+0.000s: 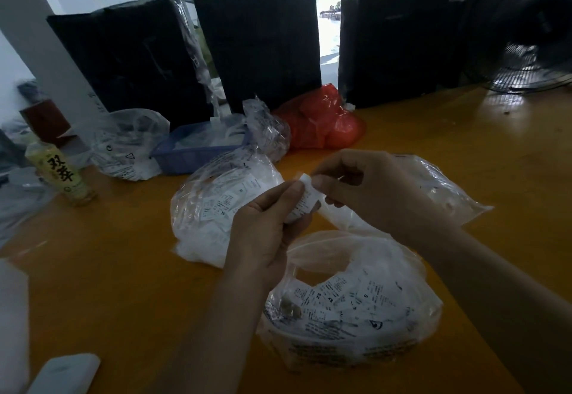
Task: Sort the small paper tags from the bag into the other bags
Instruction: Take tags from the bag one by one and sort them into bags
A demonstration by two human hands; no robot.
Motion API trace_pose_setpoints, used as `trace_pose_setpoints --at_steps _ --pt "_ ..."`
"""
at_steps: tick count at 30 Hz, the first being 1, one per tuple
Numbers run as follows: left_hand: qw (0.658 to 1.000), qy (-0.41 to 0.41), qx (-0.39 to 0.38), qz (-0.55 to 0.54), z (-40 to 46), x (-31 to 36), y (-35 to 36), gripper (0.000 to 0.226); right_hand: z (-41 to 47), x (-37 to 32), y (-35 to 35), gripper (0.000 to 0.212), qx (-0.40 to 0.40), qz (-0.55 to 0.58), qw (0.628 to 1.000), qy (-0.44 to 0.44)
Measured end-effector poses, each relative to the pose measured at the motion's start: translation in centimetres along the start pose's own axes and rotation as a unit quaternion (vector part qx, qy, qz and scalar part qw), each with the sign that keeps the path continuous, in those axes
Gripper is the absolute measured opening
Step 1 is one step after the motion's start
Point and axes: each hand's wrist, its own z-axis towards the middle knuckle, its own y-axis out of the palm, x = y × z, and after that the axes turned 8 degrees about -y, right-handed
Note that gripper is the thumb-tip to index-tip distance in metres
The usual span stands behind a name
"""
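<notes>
Step in hand: a tag [305,198] is held above the table [123,269] between both hands, apparently being read or separated from a small bunch.
Left hand [266,232]: fingers curled round a bunch of tags, thumb pressed on top.
Right hand [356,189]: thumb and forefinger pinched together on the upper edge of the tag.
Source bag [349,304]: judged to be the open bag nearest the person, just below the hands; loose tags marked XS and S are visible inside.
Target bags: one full bag [216,208] lies left of the hands, another [442,189] behind the right hand.
Next move: the size mark is to be read, then the tag dropped into the matching bag; which one cannot be told.
Surface: an orange-brown table carrying a blue tray [198,152], a red bag [322,121] and a bottle [62,173].
Room: dark wrapped bundles [260,40] stand along the far edge, a fan [520,37] at right, daylight beyond.
</notes>
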Motion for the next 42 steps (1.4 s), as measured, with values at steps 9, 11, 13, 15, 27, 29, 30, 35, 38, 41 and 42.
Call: trace_pose_setpoints --at_steps 9,11,13,15,27,29,30,35,38,41,42 --pt "0.999 0.004 0.029 0.043 0.1 0.0 -0.1 0.023 0.1 0.3 -0.3 0.010 -0.001 -0.029 1.000 0.013" --pt "0.998 0.009 0.027 0.064 0.1 0.0 -0.1 0.029 0.1 0.3 -0.1 0.011 0.006 -0.026 1.000 0.014" --pt "0.996 0.016 0.027 0.078 0.0 -0.1 0.0 0.031 0.0 0.1 0.0 0.010 -0.012 -0.041 0.999 0.008" --pt "0.996 0.019 0.027 0.081 0.0 0.0 0.0 0.026 0.0 0.0 -0.1 0.009 -0.022 -0.052 0.998 0.008" --pt "0.807 0.317 0.186 0.462 1.4 3.2 -4.0 0.038 1.0 1.4 -3.0 0.007 0.027 -0.185 0.979 0.085" --pt "0.733 0.324 0.253 0.543 2.4 4.2 -6.1 0.035 1.1 2.6 -4.3 0.014 -0.082 -0.331 0.933 0.113" --pt "0.704 0.309 0.269 0.579 2.9 4.3 -7.1 0.033 1.0 3.5 -4.6 0.018 -0.142 -0.395 0.898 0.127" --pt "0.579 0.164 0.272 0.751 4.5 2.8 -9.0 0.033 0.1 7.5 -3.4 0.024 -0.257 -0.482 0.824 0.152" --pt "0.554 0.119 0.250 0.785 4.8 2.3 -8.4 0.043 0.0 8.6 -2.6 0.043 -0.272 -0.435 0.847 0.136" --pt "0.551 0.127 0.205 0.799 4.9 2.0 -7.8 0.051 0.1 9.2 -2.2 0.019 -0.270 -0.433 0.851 0.127" --pt "0.558 0.128 0.199 0.796 4.7 2.0 -7.6 0.053 0.1 9.1 -2.2 0.016 -0.260 -0.435 0.852 0.131"
